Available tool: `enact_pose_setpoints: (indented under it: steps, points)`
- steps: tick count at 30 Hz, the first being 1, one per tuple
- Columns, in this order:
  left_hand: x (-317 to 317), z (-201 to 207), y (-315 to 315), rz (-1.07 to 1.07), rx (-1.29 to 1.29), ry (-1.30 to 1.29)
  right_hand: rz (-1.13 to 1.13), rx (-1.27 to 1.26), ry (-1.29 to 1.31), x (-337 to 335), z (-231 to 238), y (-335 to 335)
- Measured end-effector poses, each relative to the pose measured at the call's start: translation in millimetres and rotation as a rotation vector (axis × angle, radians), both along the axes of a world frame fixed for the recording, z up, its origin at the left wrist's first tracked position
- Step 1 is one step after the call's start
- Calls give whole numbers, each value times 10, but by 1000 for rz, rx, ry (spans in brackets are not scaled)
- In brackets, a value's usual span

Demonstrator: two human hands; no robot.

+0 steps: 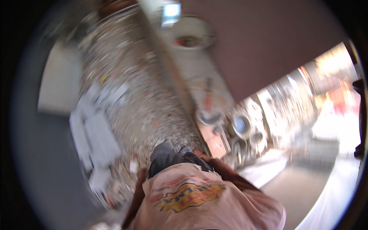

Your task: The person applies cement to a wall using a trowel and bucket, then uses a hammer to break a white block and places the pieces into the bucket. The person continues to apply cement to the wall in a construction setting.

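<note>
My left hand (142,174) hangs low beside my left thigh, smeared by motion, and its fingers do not show clearly. On the other side my right hand (202,156) is near my right hip, by the lower end of a pinkish flat board (214,142). Blur hides its fingers and whether it grips anything. A small round bluish thing (186,150) shows just left of that hand; I cannot tell whether the two touch. Dark trousers (165,158) show between my hands.
Rubble covers the floor (134,88). White rectangular pieces (100,134) are piled at left. A long raised edge (168,73) borders a ledge carrying a round basin (191,32) and a blurred long-handled tool (208,96). Buckets, one with bluish contents (240,125), stand at right.
</note>
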State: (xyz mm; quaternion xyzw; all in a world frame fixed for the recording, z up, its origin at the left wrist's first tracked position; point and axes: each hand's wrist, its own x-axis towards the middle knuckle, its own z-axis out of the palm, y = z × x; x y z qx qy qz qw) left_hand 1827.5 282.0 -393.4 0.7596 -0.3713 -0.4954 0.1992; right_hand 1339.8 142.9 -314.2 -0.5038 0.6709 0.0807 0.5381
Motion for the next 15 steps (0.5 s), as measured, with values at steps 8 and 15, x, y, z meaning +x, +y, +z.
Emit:
enact_pose_setpoints:
  steps: [8,15]
  points:
    - [-110,362,-1340,-34,309,260,-337,260,-235,-263,-420,661]
    - [-272,733,-1996,72,314,355,-392,-20,-92,-155,-567,860]
